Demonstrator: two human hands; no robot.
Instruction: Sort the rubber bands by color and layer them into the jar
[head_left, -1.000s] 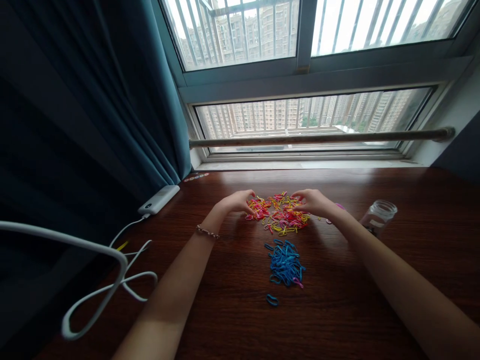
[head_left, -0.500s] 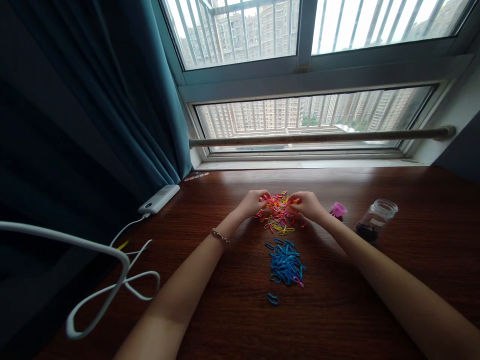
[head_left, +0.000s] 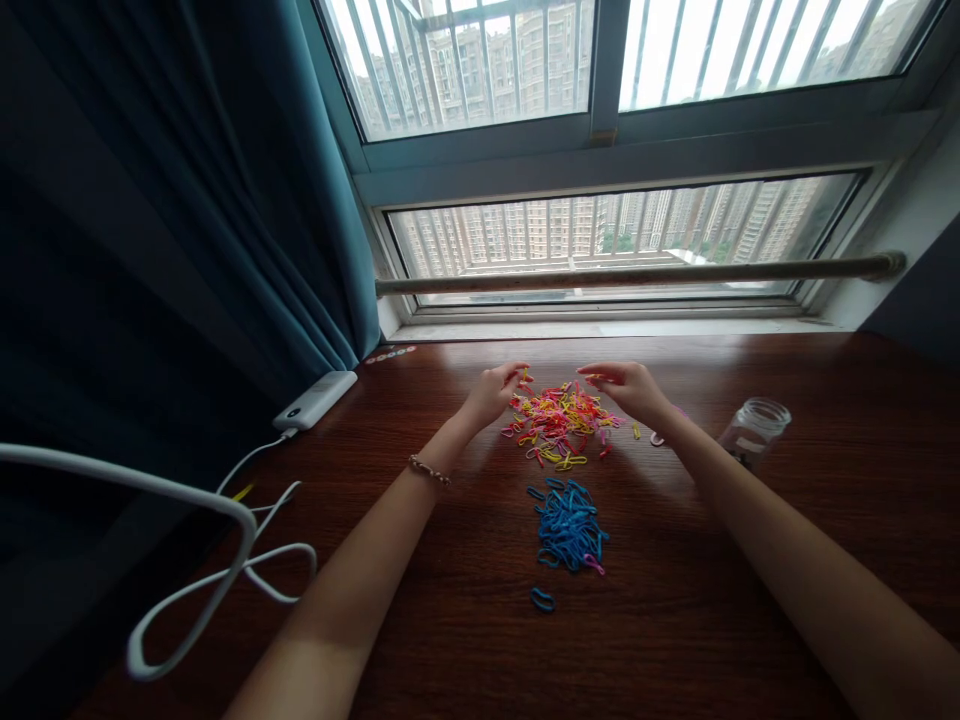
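Note:
A loose pile of pink, red and yellow hair bands (head_left: 562, 415) lies on the brown wooden table. At its far left edge is my left hand (head_left: 491, 393), fingers bent and closed around a few yellow and reddish hair bands at the tips. On the pile's far right side my right hand (head_left: 628, 390) has its long fingers pointing left, with small orange-pink hair bands between fingers and thumb. Closer to me sits a heap of blue hair bands (head_left: 570, 525), a pink one (head_left: 593, 564) at its edge. A single blue hair band (head_left: 542, 600) lies apart in front.
A clear open jar (head_left: 759, 425) tilts on the right, partly behind my right forearm. A pink object (head_left: 658, 438) is mostly covered by that arm. On the left are a white power strip (head_left: 315, 400), its white cable (head_left: 187, 480) and a blue curtain (head_left: 300, 200). The window (head_left: 600, 240) is behind.
Both hands have risen and moved slightly away from me, out of the middle of the colourful pile. That pile now shows more and spreads further right. The blue heap is unchanged.

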